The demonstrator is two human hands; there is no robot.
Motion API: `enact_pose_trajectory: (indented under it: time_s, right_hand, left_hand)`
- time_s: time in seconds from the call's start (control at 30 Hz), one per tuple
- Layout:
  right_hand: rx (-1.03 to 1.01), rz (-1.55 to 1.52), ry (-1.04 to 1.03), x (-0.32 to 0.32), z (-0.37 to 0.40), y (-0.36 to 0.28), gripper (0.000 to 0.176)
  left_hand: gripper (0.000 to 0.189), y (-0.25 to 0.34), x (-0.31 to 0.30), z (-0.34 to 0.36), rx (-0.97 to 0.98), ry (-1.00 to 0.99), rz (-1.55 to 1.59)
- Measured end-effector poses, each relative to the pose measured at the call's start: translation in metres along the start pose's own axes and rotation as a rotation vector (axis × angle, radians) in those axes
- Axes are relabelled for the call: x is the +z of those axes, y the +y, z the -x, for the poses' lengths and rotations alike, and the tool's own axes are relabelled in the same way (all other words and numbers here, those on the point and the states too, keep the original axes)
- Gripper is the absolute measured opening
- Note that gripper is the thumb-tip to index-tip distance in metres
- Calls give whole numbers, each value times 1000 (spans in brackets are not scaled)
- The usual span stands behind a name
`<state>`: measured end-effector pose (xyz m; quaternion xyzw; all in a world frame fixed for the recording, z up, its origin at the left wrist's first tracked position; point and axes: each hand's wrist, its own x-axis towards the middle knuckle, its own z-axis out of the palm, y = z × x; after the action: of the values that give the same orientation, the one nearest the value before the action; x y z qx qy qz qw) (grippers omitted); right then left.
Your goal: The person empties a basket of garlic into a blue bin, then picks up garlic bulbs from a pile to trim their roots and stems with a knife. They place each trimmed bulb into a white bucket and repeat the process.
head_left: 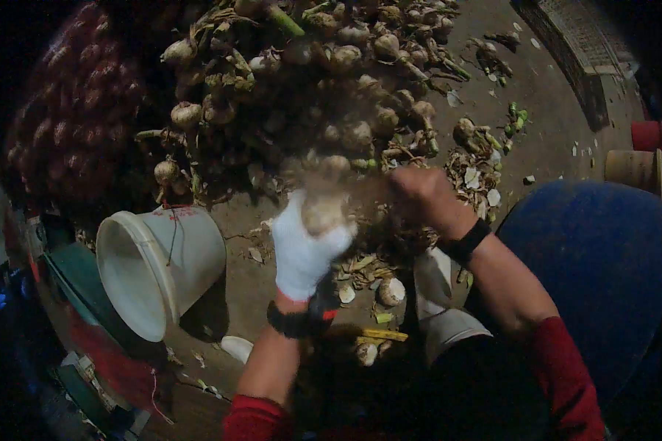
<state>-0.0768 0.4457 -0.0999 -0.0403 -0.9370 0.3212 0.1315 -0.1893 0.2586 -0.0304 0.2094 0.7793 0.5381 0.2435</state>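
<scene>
My left hand point(299, 246), in a white glove, is closed around a garlic bulb point(325, 213) that is smeared by motion. Just right of it, my bare right hand point(432, 200) is curled into a fist. Whatever that hand grips is blurred and dark, so I cannot make it out. Beyond both hands rises a heap of garlic bulbs point(346, 59) with stems and dry roots. Trimmed bulbs, one of them a pale garlic bulb point(391, 292), lie on the ground below my hands.
A white bucket point(198, 242) lies tipped on its side at left. A blue rounded container point(588, 272) stands at right. Red mesh sacks point(81, 110) of bulbs fill the upper left. Cut stems and peelings point(478, 173) litter the floor; a yellow strip point(385, 334) lies nearer me.
</scene>
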Motion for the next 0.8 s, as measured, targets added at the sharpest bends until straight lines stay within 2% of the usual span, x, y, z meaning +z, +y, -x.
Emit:
enact_pose_trajectory:
  time_s: [0.03, 0.07, 0.17, 0.2, 0.27, 0.33, 0.37, 0.4, 0.43, 0.47, 0.5, 0.53, 0.57, 0.6, 0.67, 0.7, 0.73, 0.77, 0.8]
  right_hand:
    - [138, 4, -12, 0, 8, 18, 22]
    - [236, -87, 106, 5, 19, 38, 25]
    - [296, -173, 98, -13, 9, 19, 28]
    - [297, -187, 127, -8, 7, 2, 25]
    - [291, -208, 166, -2, 2, -21, 22]
    - [378, -266, 180, -5, -7, -38, 19]
    - [528, -443, 65, -12, -11, -51, 22]
    - [527, -445, 62, -10, -11, -49, 22]
    - [586, -422, -115, -5, -8, -43, 28]
    - [635, -392, -294, 1, -3, -33, 34]
    - [628, -429, -186, 16, 18, -17, 31]
    - [623, -427, -186, 13, 13, -15, 31]
    - [694, -491, -100, 9, 13, -17, 28]
    - [764, -552, -5, 5, 11, -17, 26]
    - [734, -622, 15, -3, 1, -10, 23]
    - [703, -597, 81, -7, -5, -13, 23]
    - [668, -573, 144, -11, -9, -17, 22]
    - [691, -595, 122, -14, -9, -22, 21]
    - [678, -594, 118, -13, -9, -28, 21]
  left_hand:
    - [42, 6, 1, 3, 48, -17, 5]
    - [44, 8, -1, 8, 87, -33, 8]
    - [50, -24, -9, -4, 154, -55, -41]
    - [50, -24, -6, -3, 138, -63, -29]
    - [56, -14, -9, -8, -49, -75, 145]
    - [56, -26, 0, -7, -4, -23, 256]
    - [54, -24, 4, -6, -75, -45, 563]
    - [53, -25, 7, -3, -151, -70, 870]
    - [60, -36, 8, 3, -189, -58, 935]
    - [60, -45, 9, 13, -300, -40, 1076]
    - [60, -49, 7, 24, -402, -20, 1216]
    - [49, -44, -2, 41, -344, -249, 991]
    - [53, -54, -7, 60, -276, -285, 635]
    - [58, -37, -21, 68, -381, -499, 337]
    - [59, -44, -25, 89, -440, -576, 322]
    - [59, -40, -23, 86, -449, -576, 327]
    - [57, -33, -19, 77, -547, -371, 724]
    - [54, -29, -16, 70, -625, -139, 1112]
    - [54, -28, -10, 62, -613, -132, 1115]
